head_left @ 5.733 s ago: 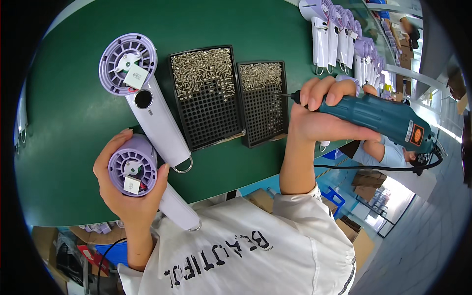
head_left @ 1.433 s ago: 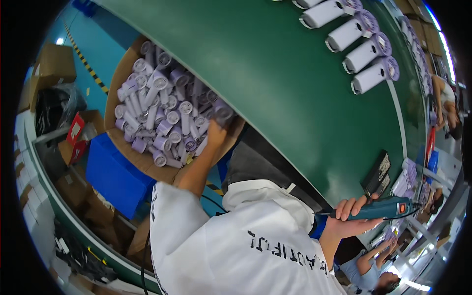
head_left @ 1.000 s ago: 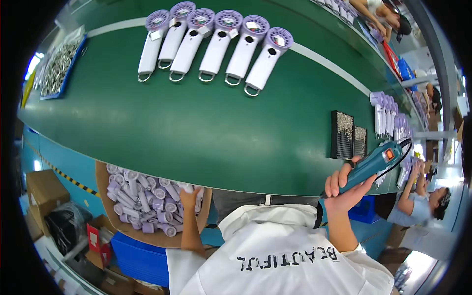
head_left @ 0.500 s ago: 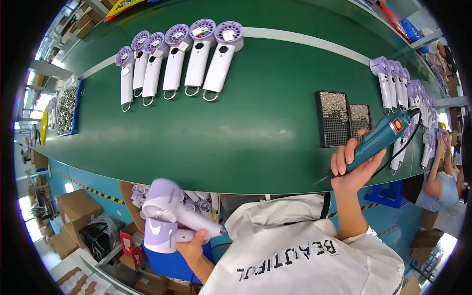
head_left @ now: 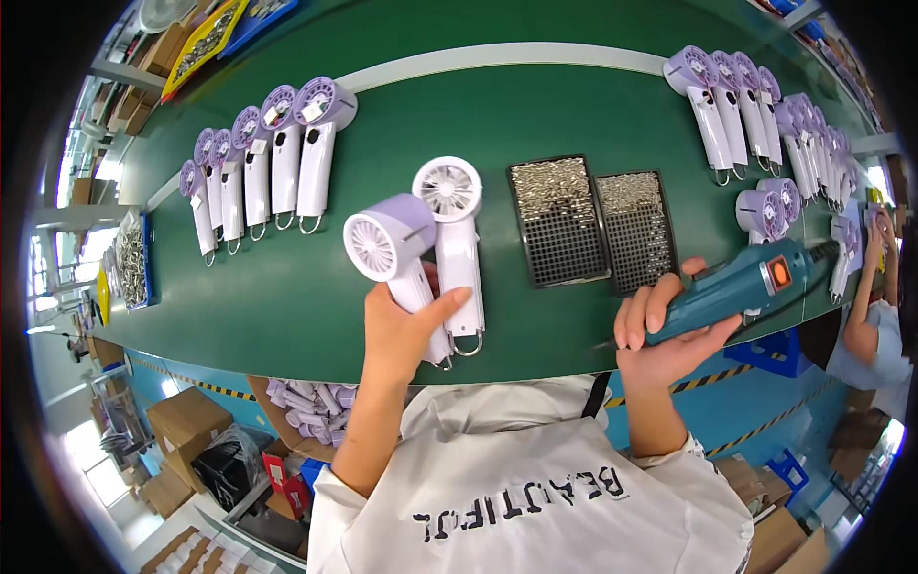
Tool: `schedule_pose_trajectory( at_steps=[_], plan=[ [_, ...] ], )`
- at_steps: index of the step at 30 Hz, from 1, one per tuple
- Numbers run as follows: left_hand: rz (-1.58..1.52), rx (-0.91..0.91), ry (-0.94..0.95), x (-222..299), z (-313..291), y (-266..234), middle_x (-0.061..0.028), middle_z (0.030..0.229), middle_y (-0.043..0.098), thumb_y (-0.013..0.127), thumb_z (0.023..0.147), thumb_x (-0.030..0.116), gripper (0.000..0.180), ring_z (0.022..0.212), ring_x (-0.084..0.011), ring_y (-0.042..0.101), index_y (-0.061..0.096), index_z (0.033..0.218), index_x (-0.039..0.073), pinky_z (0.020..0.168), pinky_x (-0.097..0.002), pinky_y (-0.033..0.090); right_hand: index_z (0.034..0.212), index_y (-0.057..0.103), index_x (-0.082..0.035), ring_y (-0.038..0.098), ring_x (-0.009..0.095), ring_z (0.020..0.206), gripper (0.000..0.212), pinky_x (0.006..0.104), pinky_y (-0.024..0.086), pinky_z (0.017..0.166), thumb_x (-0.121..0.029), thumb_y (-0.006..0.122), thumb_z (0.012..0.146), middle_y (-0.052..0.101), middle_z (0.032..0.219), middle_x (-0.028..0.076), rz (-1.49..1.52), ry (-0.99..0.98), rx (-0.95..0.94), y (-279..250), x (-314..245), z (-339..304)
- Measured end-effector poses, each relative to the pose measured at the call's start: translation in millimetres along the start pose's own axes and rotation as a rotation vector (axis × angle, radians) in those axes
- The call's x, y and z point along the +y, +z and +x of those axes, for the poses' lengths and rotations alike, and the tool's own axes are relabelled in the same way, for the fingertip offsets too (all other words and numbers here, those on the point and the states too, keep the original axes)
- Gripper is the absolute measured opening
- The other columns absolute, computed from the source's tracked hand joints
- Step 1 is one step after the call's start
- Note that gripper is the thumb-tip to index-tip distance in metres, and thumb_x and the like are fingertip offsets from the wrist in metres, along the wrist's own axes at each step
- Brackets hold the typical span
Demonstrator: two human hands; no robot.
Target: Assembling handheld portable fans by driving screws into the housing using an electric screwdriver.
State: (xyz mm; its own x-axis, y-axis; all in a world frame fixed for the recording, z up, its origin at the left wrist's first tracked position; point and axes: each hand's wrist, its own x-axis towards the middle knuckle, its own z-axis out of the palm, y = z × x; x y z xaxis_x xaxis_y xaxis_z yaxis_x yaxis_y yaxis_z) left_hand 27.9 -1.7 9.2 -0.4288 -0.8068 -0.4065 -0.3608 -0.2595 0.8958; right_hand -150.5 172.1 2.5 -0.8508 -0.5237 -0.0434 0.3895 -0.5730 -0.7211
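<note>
Along the near edge of a broad, green-topped worktable point(head_left: 277, 325), the right hand point(head_left: 658, 357) wraps its fingers around a thick teal electric screwdriver point(head_left: 717, 298). To its left, the left hand point(head_left: 400, 327) grips the handle of a white handheld fan with a purple drum-shaped head point(head_left: 413, 222), its thumb crossing to a second white plastic fan point(head_left: 457, 253) just beside it. Farther back, between the hands, two black rectangular trays full of holes point(head_left: 564, 254) bear small silvery metal screws point(head_left: 550, 182).

A lavender-and-white plastic handheld fan point(head_left: 400, 247) leans leftward above the green desk point(head_left: 545, 330), head overlapping the neck of a white plastic handheld fan point(head_left: 459, 263), whose slatted grille faces up and metal loop points nearward. At right, a teal electric screwdriver point(head_left: 717, 297) slants, tip toward lower left.
</note>
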Motion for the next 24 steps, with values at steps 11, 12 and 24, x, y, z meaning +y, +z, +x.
schedule_pose_trajectory(
  at_steps=[11,12,24],
  plan=[
    [-0.001,0.101,0.251,-18,-21,14,-0.0119,0.118,0.055,0.061,0.094,0.005,0.064,0.099,-0.0142,0.056,0.024,0.146,0.000,0.088,-0.0281,0.045,0.131,0.037,-0.007,0.045,0.020,0.045,0.095,0.0327,0.042,0.038,-0.087,0.034,0.080,0.051,0.066,0.008,0.030,-0.279,-0.418,17,-23,59],
    [-0.013,0.148,0.259,-21,-15,12,-0.0114,0.115,0.057,0.061,0.094,0.006,0.064,0.094,-0.0128,0.057,0.024,0.146,0.000,0.084,-0.0262,0.045,0.132,0.036,-0.007,0.045,0.020,0.046,0.096,0.0328,0.042,0.038,-0.088,0.033,0.080,0.051,0.066,0.008,0.019,-0.287,-0.386,19,-23,63],
    [0.570,0.245,0.684,-24,17,0,-0.0253,0.152,0.026,0.067,0.089,0.031,0.085,0.138,-0.0409,0.030,0.018,0.153,0.002,0.104,-0.0493,0.032,0.132,0.041,-0.016,0.050,0.018,0.052,0.088,0.0316,0.042,0.045,-0.087,0.034,0.081,0.052,0.074,0.004,-0.152,-0.418,-0.543,16,10,106]
  ],
)
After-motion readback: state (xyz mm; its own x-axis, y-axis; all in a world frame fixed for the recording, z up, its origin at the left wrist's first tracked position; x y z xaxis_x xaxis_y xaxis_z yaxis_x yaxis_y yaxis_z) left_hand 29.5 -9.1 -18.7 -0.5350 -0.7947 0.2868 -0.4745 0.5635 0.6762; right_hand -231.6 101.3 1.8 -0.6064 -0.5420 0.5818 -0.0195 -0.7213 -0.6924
